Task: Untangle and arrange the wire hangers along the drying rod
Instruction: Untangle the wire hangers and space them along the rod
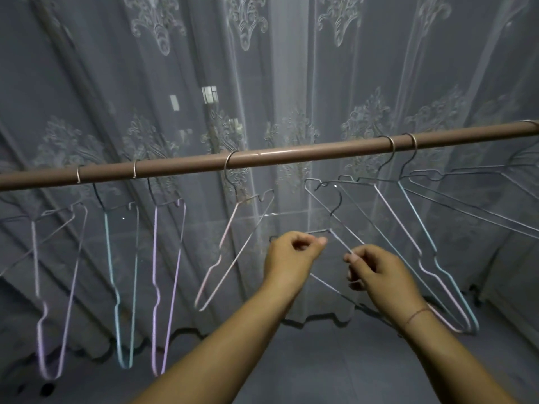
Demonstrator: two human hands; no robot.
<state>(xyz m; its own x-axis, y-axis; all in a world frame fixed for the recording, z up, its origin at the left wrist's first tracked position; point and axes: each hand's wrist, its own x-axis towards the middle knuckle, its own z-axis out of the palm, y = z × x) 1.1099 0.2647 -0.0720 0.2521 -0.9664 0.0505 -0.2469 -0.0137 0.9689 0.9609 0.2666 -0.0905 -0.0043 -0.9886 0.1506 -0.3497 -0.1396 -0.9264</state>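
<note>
The drying rod [291, 157] carries spaced hangers at left and a bunched cluster at right. Below it, a loose hanger [335, 225] is off the rod, its wire pinched in the closed fingers of left hand [291, 255] and right hand [376, 268]. It seems freed; next, lift its hook onto the bare middle stretch.

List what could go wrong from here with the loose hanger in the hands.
1. The thin grey wire hanger pinched by the left hand and right hand is off the brown drying rod; its hook sits close to the pink hanger and light blue hanger and may snag them.
2. Both grips look like fingertip pinches, so it might slip.
</note>
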